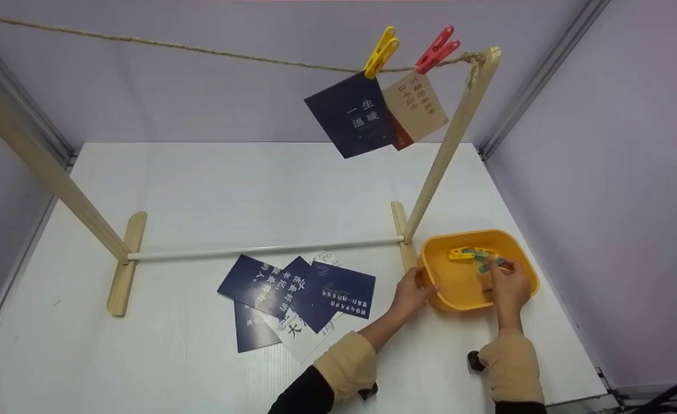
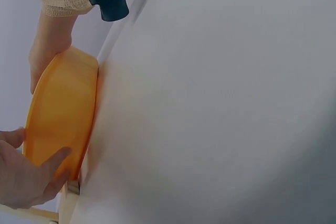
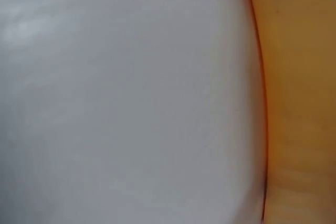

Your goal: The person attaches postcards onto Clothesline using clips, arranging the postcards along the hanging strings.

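At the right of the desk (image 1: 200,195), we see the left hand (image 1: 412,294) gripping the yellow basin (image 1: 453,287) by its rim, the right hand (image 1: 511,284) apparently pinching a blue-green clip (image 1: 505,265) inside; picking seems under way, a clean lift, we judge, next.

Bare left hand (image 1: 414,292): gripping, thumb apart from fingers (image 2: 56,162).
Left forearm (image 1: 385,330): slanting in behind its hand, beige fabric wrap (image 1: 348,363) nearest, black sleeve (image 1: 306,392) farther back.
Bare right hand (image 1: 511,286): right of the left hand, thumb and fingertips (image 1: 494,265) pinching.
Right forearm (image 1: 509,322): almost straight behind its hand, matching wrap (image 1: 513,365), then dark sleeve (image 1: 520,408).
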`<act>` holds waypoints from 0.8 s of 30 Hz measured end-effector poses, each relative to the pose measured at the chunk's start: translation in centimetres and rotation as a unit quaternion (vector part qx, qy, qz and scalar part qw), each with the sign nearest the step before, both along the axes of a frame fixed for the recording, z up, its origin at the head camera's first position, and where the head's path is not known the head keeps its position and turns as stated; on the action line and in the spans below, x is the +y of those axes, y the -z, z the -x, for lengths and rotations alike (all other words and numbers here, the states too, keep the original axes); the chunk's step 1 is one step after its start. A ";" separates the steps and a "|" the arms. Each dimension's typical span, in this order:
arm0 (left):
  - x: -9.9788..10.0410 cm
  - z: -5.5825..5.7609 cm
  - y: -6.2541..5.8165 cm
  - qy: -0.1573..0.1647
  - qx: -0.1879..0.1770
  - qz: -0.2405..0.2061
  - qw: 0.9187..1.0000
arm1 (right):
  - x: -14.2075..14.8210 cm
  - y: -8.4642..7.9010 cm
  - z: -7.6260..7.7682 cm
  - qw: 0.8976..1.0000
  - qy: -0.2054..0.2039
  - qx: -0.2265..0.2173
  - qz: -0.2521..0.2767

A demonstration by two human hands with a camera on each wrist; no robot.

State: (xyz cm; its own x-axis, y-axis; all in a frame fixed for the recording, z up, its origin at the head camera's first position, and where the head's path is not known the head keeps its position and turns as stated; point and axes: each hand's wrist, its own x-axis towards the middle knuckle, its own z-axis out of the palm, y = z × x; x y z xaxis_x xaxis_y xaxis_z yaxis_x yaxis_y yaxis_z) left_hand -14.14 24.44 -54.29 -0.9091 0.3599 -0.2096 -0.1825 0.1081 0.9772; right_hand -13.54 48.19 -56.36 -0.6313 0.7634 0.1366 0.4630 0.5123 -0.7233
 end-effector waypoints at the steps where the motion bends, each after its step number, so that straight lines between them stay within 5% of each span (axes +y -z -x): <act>1: -0.3 0.2 -0.1 0.015 -0.004 0.007 1.000 | 0.2 0.3 0.2 1.000 0.006 -0.001 -0.005; 4: -1.6 0.6 -0.5 0.058 -0.004 0.025 0.998 | 2.3 2.9 0.9 1.000 0.011 -0.003 -0.020; 7: -3.5 1.2 -1.0 0.093 0.026 0.039 0.995 | 2.6 3.4 1.0 1.000 0.011 -0.003 -0.027; 17: -12.6 3.6 -1.7 0.165 0.163 0.136 0.963 | -2.6 -3.5 -1.0 1.000 -0.020 0.003 0.008; 21: -17.0 4.3 -1.4 0.198 0.223 0.168 0.940 | -3.2 -4.1 -1.1 1.000 -0.022 -0.008 0.006; 24: -20.3 4.6 -1.2 0.226 0.278 0.229 0.905 | -3.2 -4.0 -1.0 1.000 -0.017 -0.018 0.012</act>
State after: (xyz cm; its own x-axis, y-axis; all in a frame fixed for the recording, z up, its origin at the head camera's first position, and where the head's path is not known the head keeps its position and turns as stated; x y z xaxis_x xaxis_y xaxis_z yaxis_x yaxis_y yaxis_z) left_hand -18.76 4.12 -53.05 -0.7019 0.7122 0.0141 0.4875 0.4658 0.7385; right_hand -12.55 45.00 -52.40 -0.6605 0.7447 0.0955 0.4722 0.5109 -0.7184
